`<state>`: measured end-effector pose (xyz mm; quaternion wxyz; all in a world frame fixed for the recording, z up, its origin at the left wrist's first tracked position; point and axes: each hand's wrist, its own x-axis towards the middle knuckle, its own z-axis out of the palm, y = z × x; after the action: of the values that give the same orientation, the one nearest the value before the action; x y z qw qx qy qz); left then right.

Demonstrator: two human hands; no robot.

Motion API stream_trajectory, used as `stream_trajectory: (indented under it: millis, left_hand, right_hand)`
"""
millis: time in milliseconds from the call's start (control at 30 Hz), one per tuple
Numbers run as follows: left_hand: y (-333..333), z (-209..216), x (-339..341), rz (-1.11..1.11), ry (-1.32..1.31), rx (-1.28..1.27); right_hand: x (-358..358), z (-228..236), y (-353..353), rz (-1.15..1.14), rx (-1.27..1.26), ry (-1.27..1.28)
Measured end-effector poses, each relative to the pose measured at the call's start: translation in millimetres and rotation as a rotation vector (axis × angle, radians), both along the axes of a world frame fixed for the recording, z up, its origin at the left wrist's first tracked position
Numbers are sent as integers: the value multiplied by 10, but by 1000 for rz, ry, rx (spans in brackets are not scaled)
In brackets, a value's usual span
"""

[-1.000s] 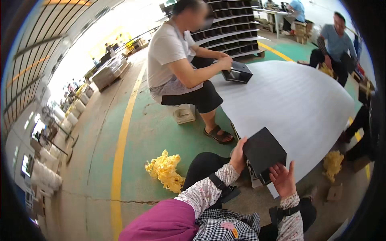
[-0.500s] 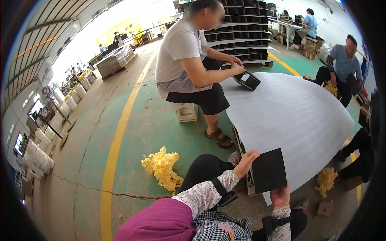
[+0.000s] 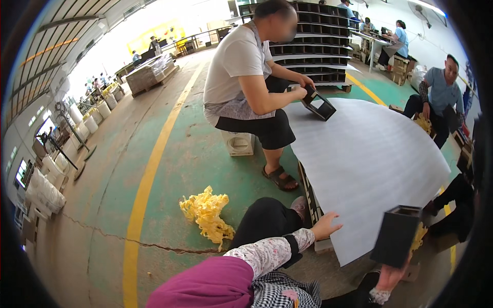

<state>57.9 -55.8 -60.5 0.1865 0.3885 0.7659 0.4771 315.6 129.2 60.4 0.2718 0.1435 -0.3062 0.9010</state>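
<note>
My right hand (image 3: 393,278) grips a black rectangular box (image 3: 394,237) from below, at the lower right beside the white sheet. The box's top rim and part of its dark inside show. My left hand (image 3: 326,227) is empty, its fingers stretched out over the near left edge of the white foam-like sheet (image 3: 359,154). Across from me, a seated person in a white shirt (image 3: 236,64) holds another black box-like frame (image 3: 319,107), with openings in it, tilted at the sheet's far left edge.
Crumpled yellow strips (image 3: 207,215) lie on the floor to my left, with more at the right. A stack of black boxes between white sheets (image 3: 322,46) stands behind the seated person. Another person in blue (image 3: 441,84) sits at the far right.
My left hand has let go of the black box and sits apart from it, fingers spread. My right hand has carried the box to the right, turning it so its top rim shows.
</note>
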Motion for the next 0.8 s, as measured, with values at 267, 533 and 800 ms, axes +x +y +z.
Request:
stream_trajectory:
  millis: [267,533,800]
  left_hand:
    - [138,22,288,-19,235,-310]
    - [185,151,375,-33,334,-499]
    - [146,-169,421,-26,376,-506]
  right_hand:
    - [1418,594,252,-661,-75,-286]
    - [2326,854,2,-1009,-163,-885]
    - [3240,-199,82,-1047,-131,-1173]
